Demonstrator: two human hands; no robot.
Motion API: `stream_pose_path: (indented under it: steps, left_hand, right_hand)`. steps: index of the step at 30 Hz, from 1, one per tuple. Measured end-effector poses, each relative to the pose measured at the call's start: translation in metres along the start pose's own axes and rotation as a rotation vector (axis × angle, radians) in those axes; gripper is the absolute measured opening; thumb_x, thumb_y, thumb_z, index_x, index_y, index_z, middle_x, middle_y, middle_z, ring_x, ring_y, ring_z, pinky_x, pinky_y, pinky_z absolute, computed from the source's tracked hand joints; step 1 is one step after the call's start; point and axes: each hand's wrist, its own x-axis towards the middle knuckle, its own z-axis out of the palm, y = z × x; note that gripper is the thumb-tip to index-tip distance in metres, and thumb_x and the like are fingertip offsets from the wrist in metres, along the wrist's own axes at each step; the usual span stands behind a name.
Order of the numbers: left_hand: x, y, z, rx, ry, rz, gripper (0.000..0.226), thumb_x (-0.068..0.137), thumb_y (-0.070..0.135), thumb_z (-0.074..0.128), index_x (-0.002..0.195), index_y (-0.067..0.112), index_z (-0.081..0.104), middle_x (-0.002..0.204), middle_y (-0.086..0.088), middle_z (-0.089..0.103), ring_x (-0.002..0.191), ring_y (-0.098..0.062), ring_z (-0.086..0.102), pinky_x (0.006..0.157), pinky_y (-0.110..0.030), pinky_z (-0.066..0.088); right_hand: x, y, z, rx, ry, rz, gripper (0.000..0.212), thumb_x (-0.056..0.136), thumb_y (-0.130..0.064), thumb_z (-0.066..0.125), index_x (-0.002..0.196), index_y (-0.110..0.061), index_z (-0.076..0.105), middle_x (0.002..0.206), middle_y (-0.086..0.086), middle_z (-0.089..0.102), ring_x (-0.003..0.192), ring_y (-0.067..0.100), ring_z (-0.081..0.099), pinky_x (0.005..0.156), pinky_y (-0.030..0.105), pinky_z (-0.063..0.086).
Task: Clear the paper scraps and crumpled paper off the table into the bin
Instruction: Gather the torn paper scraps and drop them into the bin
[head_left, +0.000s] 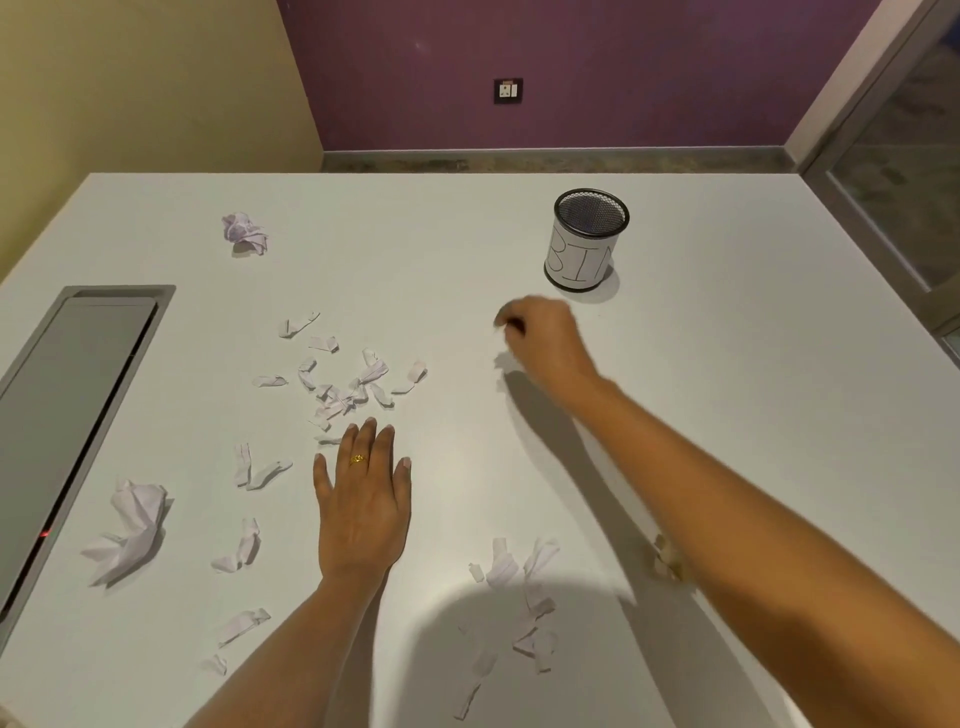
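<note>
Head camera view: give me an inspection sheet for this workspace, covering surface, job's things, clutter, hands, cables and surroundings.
Surface: white table, with a grey recessed panel at its left.
Job's things: mesh bin upright at far right, lettered BIN; scraps clustered mid-table; more scraps near the front edge; small crumpled ball far left; larger crumpled paper near left.
Clutter: nothing seen.
Hands: left hand flat on the table, fingers straight, just short of the cluster; right hand before the bin, fingers curled, blurred, contents unclear.
Cables: nothing seen.
Surroundings: purple wall with a socket; yellow wall at left.
</note>
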Motion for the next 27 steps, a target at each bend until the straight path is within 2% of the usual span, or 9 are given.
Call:
stream_pose_path:
  steps: [2,3,5,6,10,12,16,21,27]
  left_hand:
    - [0.000,0.000,-0.001,0.020,-0.001,-0.001,0.047,0.096,0.037,0.027,0.133,0.013,0.044,0.144,-0.007,0.043,0.139,-0.024,0.032,0.113,-0.053,0.019]
    - [0.000,0.001,-0.002,0.032,-0.004,0.001,0.055,0.093,0.041,0.020,0.133,0.013,0.044,0.144,-0.007,0.044,0.138,-0.024,0.033,0.113,-0.052,0.020]
    - [0.000,0.001,-0.003,0.046,-0.007,0.006,0.064,0.088,0.045,0.013,0.133,0.013,0.045,0.144,-0.007,0.044,0.138,-0.024,0.033,0.113,-0.052,0.020]
    - [0.000,0.001,-0.003,0.050,-0.009,0.005,0.065,0.087,0.045,0.012,0.133,0.013,0.045,0.143,-0.008,0.045,0.138,-0.024,0.034,0.112,-0.052,0.021]
    - [0.001,0.001,-0.003,0.056,-0.018,0.000,0.062,0.088,0.044,0.016,0.131,0.012,0.047,0.141,-0.009,0.048,0.136,-0.025,0.037,0.111,-0.054,0.024]
    - [0.001,0.001,-0.003,0.052,-0.026,-0.006,0.062,0.088,0.044,0.017,0.131,0.012,0.047,0.140,-0.009,0.048,0.135,-0.026,0.038,0.111,-0.054,0.024]
    - [0.001,0.002,-0.004,0.045,-0.028,-0.011,0.062,0.088,0.045,0.016,0.131,0.013,0.047,0.141,-0.008,0.048,0.136,-0.025,0.037,0.111,-0.054,0.023]
    - [0.001,0.002,-0.005,0.051,-0.027,-0.012,0.064,0.087,0.046,0.015,0.132,0.013,0.046,0.142,-0.007,0.046,0.137,-0.024,0.035,0.112,-0.053,0.021]
    - [-0.001,0.002,-0.004,0.037,-0.024,-0.009,0.056,0.090,0.042,0.024,0.133,0.013,0.045,0.144,-0.007,0.044,0.138,-0.023,0.032,0.113,-0.052,0.019]
  right_hand:
    - [0.025,0.008,-0.022,0.043,0.120,0.038,0.032,0.081,0.010,0.044,0.097,0.001,0.070,0.102,0.018,0.070,0.090,0.025,0.064,0.066,0.011,0.038]
    - [0.037,0.013,-0.032,0.040,0.170,0.055,0.032,0.081,0.010,0.044,0.096,0.001,0.071,0.102,0.016,0.071,0.091,0.023,0.063,0.069,0.009,0.040]
    - [0.061,0.021,-0.049,0.018,0.246,0.089,0.033,0.082,0.009,0.043,0.097,-0.001,0.071,0.106,0.014,0.070,0.099,0.024,0.063,0.084,0.018,0.044]
    - [0.073,0.025,-0.056,0.013,0.275,0.109,0.034,0.083,0.009,0.043,0.098,-0.002,0.071,0.108,0.013,0.069,0.102,0.025,0.062,0.087,0.021,0.043]
    - [0.107,0.036,-0.075,-0.015,0.383,0.223,0.033,0.086,0.010,0.043,0.102,-0.004,0.069,0.114,0.013,0.066,0.104,0.026,0.061,0.082,0.022,0.045]
    - [0.116,0.040,-0.078,-0.014,0.397,0.274,0.031,0.087,0.009,0.047,0.104,-0.004,0.069,0.114,0.014,0.066,0.105,0.027,0.062,0.083,0.024,0.048]
    - [0.124,0.049,-0.078,0.047,0.382,0.351,0.024,0.088,0.002,0.054,0.106,-0.004,0.068,0.115,0.013,0.065,0.105,0.025,0.063,0.076,0.019,0.047]
    - [0.122,0.056,-0.082,0.077,0.362,0.329,0.031,0.087,0.000,0.058,0.117,-0.005,0.063,0.125,0.009,0.062,0.112,0.023,0.060,0.096,0.023,0.045]
    - [0.095,0.055,-0.071,0.145,0.385,0.236,0.027,0.089,0.004,0.049,0.106,-0.004,0.068,0.116,0.011,0.066,0.107,0.021,0.061,0.099,0.025,0.047]
